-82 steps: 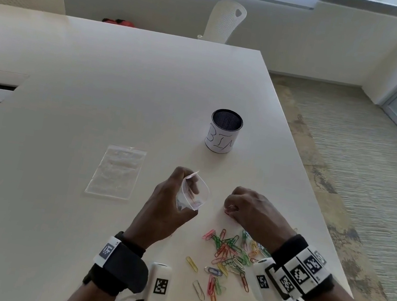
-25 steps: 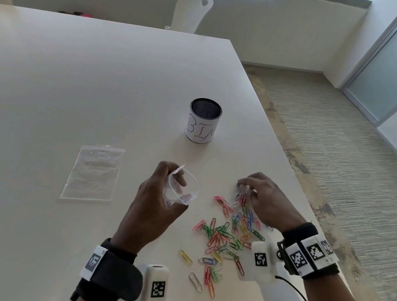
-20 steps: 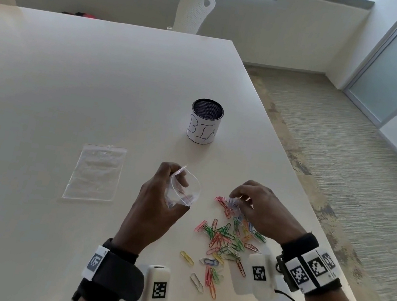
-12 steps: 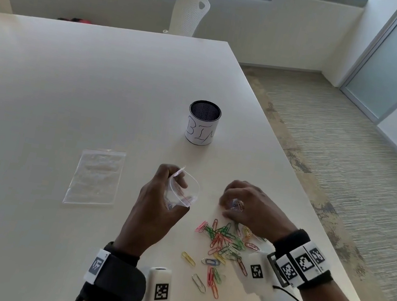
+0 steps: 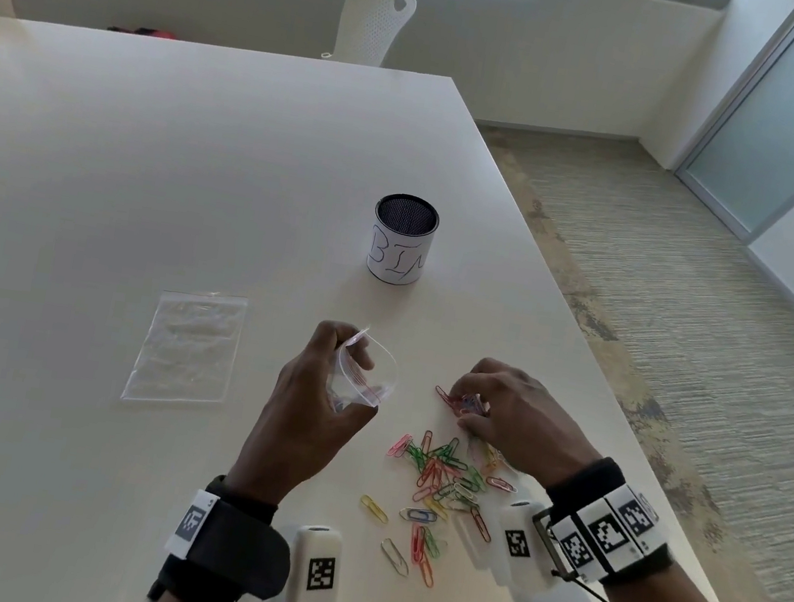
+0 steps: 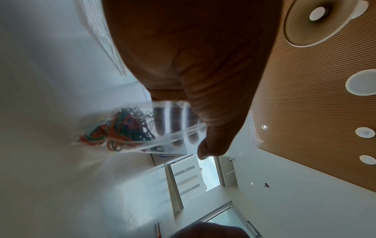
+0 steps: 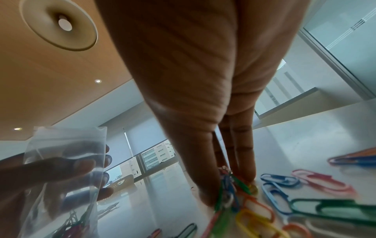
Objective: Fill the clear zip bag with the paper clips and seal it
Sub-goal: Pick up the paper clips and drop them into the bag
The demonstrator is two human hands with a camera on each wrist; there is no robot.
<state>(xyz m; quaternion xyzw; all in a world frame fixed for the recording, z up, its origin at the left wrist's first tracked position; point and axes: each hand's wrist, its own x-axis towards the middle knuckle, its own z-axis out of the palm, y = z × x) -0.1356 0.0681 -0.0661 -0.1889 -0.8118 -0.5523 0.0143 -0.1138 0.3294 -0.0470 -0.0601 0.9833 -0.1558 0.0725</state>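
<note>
On the white tabletop point(image 5: 88, 200) a second flat clear zip bag point(image 5: 187, 348) lies untouched at far left. My left hand point(image 5: 310, 407) grips the small clear zip bag point(image 5: 362, 373), mouth open, some coloured paper clips already inside. Most of the loose coloured paper clips point(image 5: 440, 474) are still scattered beside it. My right hand point(image 5: 511, 418) pinches a small bunch. I judge filling well short; sealing remains.

zip bags point(image 5: 365, 374): 2 are seen, one held, one flat point(image 5: 187, 348) | paper clips point(image 5: 442, 479): dozens, too tangled to be counted | mesh cup point(image 5: 402, 239): 1 | chairs point(image 5: 374, 21): 2 are spotted | hands point(image 5: 308, 422): 2
</note>
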